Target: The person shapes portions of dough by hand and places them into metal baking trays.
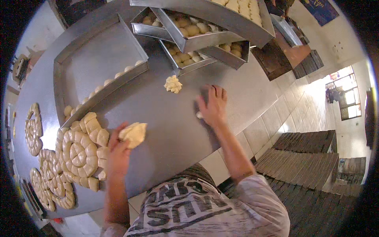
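My left hand [117, 152] grips a flattened, ragged lump of pale yellow dough [134, 134] above the table. Palm down on the table, my right hand [215, 106] cups a small piece of dough [199, 115], mostly hidden, with only a white edge showing beside the palm. Another rough yellow dough lump [173, 84] lies on the grey table [166, 114], beyond and between both hands. Close to my left hand, coiled dough [79, 154] cut into segments spreads over the table. A shallow metal tray [106, 89] holds a row of dough balls along its near side.
Several metal trays [225, 57] filled with dough balls are stacked crosswise at the far side. More segmented dough coils [33, 128] lie at the left. Right of the table edge are a tiled floor [272, 118] and dark slatted stacks [300, 168].
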A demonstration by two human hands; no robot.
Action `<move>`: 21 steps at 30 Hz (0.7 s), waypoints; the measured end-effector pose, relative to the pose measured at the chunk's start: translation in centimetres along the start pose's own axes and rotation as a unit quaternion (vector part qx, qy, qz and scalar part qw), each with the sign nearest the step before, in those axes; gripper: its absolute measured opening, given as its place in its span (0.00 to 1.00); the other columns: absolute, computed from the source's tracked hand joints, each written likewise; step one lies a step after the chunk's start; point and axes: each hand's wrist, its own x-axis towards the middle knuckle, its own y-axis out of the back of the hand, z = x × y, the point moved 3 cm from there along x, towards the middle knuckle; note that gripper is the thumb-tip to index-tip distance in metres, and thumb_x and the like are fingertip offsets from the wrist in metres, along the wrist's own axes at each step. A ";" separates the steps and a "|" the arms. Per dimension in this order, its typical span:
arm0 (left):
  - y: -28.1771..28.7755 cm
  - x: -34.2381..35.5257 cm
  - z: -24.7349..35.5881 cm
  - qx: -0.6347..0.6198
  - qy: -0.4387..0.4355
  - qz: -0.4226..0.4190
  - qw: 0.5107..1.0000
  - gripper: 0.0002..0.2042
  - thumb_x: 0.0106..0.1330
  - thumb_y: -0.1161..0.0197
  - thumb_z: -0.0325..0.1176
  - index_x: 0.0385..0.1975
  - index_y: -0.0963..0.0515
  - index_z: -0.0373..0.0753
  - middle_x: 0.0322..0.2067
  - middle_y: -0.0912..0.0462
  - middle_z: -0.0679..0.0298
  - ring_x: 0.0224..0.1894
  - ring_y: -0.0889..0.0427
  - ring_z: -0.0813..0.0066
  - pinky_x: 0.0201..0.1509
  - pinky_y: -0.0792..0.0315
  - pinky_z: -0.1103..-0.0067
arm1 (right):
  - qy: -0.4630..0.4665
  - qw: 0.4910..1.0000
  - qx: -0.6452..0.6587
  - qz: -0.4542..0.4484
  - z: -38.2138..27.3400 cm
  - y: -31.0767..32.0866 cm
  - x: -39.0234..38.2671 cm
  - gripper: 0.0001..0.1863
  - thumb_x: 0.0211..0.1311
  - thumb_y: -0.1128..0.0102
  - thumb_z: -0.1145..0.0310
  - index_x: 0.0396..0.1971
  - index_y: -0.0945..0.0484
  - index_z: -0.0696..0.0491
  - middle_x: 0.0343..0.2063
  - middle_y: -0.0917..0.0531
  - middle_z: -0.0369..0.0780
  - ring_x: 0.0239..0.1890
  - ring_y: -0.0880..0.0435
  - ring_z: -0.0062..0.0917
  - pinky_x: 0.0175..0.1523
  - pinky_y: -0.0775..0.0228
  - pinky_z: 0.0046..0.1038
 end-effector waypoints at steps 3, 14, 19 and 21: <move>-0.5 -0.8 -0.1 0.053 0.038 -0.011 0.998 0.16 0.54 0.47 0.17 0.43 0.30 0.38 0.48 0.30 0.61 0.48 0.30 0.76 0.53 0.34 0.78 | 0.088 0.983 0.078 -0.145 -4.6 0.0 -5.2 0.16 0.53 0.44 0.60 0.38 0.27 0.54 0.40 0.28 0.46 0.49 0.35 0.43 0.55 0.46 0.42; -0.3 -1.6 0.1 0.110 0.105 0.034 0.988 0.21 0.52 0.42 0.18 0.47 0.35 0.36 0.49 0.31 0.59 0.49 0.28 0.71 0.53 0.33 0.78 | 0.111 0.985 0.111 -0.069 -0.7 -0.2 -3.2 0.12 0.47 0.40 0.65 0.31 0.27 0.55 0.33 0.26 0.45 0.42 0.30 0.40 0.48 0.40 0.41; 0.4 -1.5 0.4 0.216 0.005 0.004 0.976 0.24 0.49 0.43 0.18 0.50 0.32 0.34 0.50 0.31 0.63 0.48 0.28 0.74 0.51 0.32 0.79 | -0.053 0.997 -0.044 0.034 9.2 1.8 0.8 0.11 0.48 0.40 0.65 0.28 0.27 0.56 0.33 0.25 0.45 0.38 0.30 0.41 0.45 0.40 0.42; -0.9 -1.1 -0.9 0.066 0.085 -0.057 0.993 0.24 0.50 0.46 0.16 0.51 0.32 0.36 0.49 0.30 0.62 0.49 0.29 0.73 0.55 0.34 0.79 | -0.080 0.995 0.022 0.052 7.0 0.2 2.4 0.08 0.46 0.40 0.71 0.26 0.28 0.54 0.31 0.25 0.45 0.36 0.29 0.40 0.43 0.37 0.39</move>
